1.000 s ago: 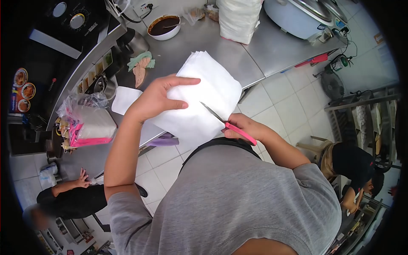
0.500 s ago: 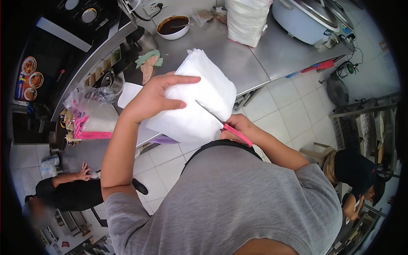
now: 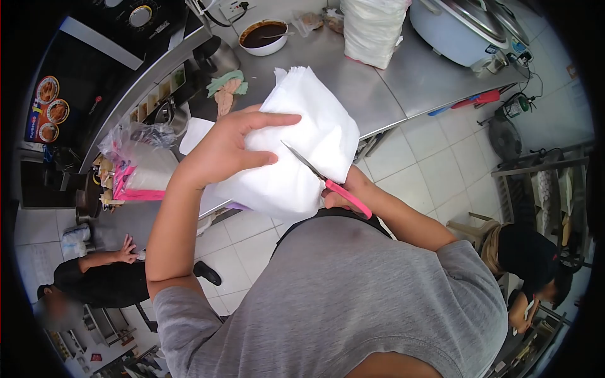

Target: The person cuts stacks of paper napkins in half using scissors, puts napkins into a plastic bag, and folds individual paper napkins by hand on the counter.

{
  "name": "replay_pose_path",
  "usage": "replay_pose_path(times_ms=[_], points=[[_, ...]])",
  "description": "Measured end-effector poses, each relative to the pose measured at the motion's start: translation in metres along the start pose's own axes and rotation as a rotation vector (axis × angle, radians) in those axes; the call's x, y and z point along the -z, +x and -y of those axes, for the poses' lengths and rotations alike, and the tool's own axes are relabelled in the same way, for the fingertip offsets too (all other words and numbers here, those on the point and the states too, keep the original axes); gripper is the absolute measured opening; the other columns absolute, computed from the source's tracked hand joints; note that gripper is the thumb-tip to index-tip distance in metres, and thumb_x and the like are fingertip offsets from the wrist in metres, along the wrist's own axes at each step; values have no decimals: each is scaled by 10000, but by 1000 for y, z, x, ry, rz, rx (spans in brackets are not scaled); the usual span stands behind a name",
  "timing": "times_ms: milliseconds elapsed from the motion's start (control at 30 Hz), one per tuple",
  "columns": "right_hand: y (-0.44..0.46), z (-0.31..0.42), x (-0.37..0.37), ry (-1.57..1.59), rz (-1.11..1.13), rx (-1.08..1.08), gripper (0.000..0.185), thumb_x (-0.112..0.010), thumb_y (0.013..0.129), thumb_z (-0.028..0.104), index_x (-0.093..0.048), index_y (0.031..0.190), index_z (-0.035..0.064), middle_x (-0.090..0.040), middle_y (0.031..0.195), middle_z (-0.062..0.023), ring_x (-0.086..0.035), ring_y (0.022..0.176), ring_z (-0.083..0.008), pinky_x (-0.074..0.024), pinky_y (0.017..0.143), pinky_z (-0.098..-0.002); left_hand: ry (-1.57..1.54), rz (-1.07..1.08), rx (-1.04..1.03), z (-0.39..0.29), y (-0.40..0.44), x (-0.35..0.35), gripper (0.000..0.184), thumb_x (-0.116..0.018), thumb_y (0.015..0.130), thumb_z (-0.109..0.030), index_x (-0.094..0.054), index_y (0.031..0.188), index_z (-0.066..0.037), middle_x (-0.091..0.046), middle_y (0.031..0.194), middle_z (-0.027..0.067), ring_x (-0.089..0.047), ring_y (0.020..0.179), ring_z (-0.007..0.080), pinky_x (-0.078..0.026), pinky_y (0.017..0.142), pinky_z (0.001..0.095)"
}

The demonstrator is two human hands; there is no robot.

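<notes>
A bundle of soft white sheets, cloth or paper, is held up in front of my body. My left hand grips it from the left side, thumb and forefinger spread over the top and the other fingers mostly hidden behind. In my right hand are scissors with pink handles. One metal blade lies over the white sheets and points up to the left; the other blade is hidden. Beside the blade the white material is raised in a fold.
On the steel counter stand a bowl of dark sauce, a tall white stack in plastic, a large cooker and crumpled cloths. A plastic pack lies left. Co-workers are at left and right.
The scissors have shifted slightly up and left across the white sheets. A fold has risen beside the blade. My left hand keeps its grip, and the whole view has shifted a little.
</notes>
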State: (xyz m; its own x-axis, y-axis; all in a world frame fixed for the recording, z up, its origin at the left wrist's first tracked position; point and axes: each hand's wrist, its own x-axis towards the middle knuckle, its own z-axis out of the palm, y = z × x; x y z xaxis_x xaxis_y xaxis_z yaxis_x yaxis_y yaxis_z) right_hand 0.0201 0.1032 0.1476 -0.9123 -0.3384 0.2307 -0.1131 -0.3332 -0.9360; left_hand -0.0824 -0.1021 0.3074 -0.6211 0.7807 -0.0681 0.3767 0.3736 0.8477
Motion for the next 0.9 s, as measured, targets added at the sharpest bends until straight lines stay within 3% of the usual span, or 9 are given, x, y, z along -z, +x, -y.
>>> replay_pose_path(times_ms=[300,567,900], points=[[6,2,-7,13,61,-81,853,-813,718,399,-412,1369,20,-557,1242,-102,-525,1146,-190,-457,935,-344,-118,16,25,6,-7,2,579,-707,663,76,-631,1218,-67,-638,1144,68,-584,1002,136,-452,902,272],[20,-4,-25,35,8,108,830,-831,705,376,-437,1346,27,-561,1234,-96,-534,1120,-183,-464,917,-340,-51,28,6,9,-15,7,583,-720,658,59,-630,1220,-64,-643,1124,65,-586,993,131,-451,892,264],[18,-21,-29,-90,-2,-24,700,-856,697,286,-514,1251,30,-617,1071,-58,-575,948,-146,-487,823,-302,-326,-3,0,25,-30,19,570,-709,675,69,-612,1229,-22,-559,1119,40,-531,1063,136,-407,928,244]])
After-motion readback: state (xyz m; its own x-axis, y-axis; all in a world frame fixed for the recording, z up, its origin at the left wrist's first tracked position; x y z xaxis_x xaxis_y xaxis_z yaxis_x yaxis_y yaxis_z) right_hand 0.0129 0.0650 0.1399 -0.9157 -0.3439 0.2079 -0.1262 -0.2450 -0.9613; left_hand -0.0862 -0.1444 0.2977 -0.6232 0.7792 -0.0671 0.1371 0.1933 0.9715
